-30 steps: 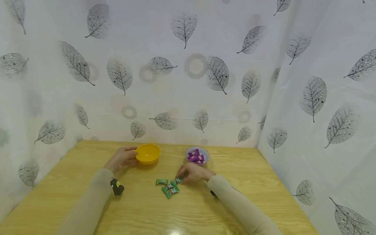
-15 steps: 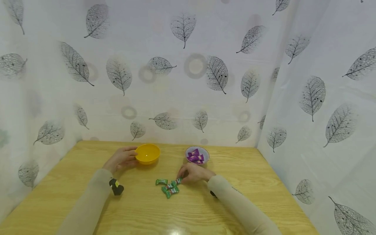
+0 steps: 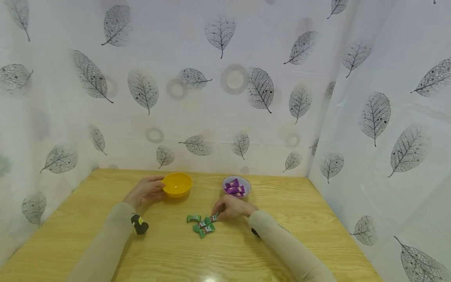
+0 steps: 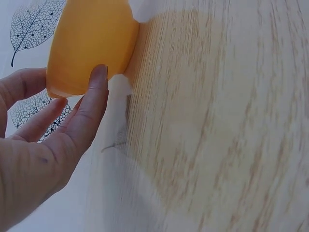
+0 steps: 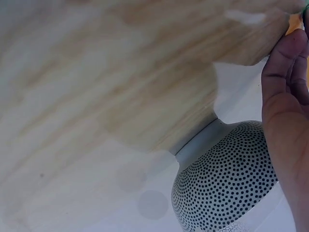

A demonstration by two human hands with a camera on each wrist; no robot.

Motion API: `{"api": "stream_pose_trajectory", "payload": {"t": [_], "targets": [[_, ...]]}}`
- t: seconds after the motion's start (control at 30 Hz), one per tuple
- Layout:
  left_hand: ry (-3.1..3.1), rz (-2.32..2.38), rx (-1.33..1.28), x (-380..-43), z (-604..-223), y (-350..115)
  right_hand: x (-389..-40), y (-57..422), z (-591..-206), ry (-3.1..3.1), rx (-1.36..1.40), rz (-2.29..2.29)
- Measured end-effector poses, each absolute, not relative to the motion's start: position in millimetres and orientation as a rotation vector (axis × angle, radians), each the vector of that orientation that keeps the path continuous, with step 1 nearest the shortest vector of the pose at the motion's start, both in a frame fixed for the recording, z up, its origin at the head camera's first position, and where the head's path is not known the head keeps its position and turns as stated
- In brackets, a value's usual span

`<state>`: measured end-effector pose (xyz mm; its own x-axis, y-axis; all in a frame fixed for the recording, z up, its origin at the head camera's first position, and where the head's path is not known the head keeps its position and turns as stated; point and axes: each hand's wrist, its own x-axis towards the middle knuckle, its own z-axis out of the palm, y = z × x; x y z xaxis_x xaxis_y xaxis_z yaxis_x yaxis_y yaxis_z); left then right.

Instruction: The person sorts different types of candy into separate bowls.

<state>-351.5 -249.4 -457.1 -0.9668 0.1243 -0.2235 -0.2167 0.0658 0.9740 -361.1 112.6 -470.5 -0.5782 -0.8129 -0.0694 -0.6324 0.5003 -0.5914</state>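
Observation:
In the head view, my left hand holds the left side of a yellow bowl with nothing in it but a small glint. The left wrist view shows the thumb against the bowl's outer wall and the other fingers along its rim. Nearer to me, my right hand pinches the end of a green-wrapped candy at the table surface. Close to it lie other green candies, one apart at the left and two touching. In the right wrist view, the right fingertips reach the upper right edge.
Just behind my right hand stands a small pale bowl of purple-wrapped candies; its black-dotted outside shows in the right wrist view. The wooden table ends at a leaf-patterned curtain behind and on both sides.
The right fingers have shifted very slightly to the right at the candy. One green candy in the cluster has slid a little to the left. The left hand and yellow bowl stay put.

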Motion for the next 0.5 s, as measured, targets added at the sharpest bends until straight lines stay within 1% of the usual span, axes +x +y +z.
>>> {"api": "stream_pose_trajectory", "payload": {"t": [0.27, 0.5], "targets": [[2.043, 2.027, -0.104, -351.8, -456.9, -250.4, -359.9, 115.1, -468.7, 2.398, -1.185, -0.803], [2.082, 2.002, -0.084, -351.3, -454.3, -250.4, -359.2, 114.8, -466.1, 2.370, -1.094, -0.947]]}}
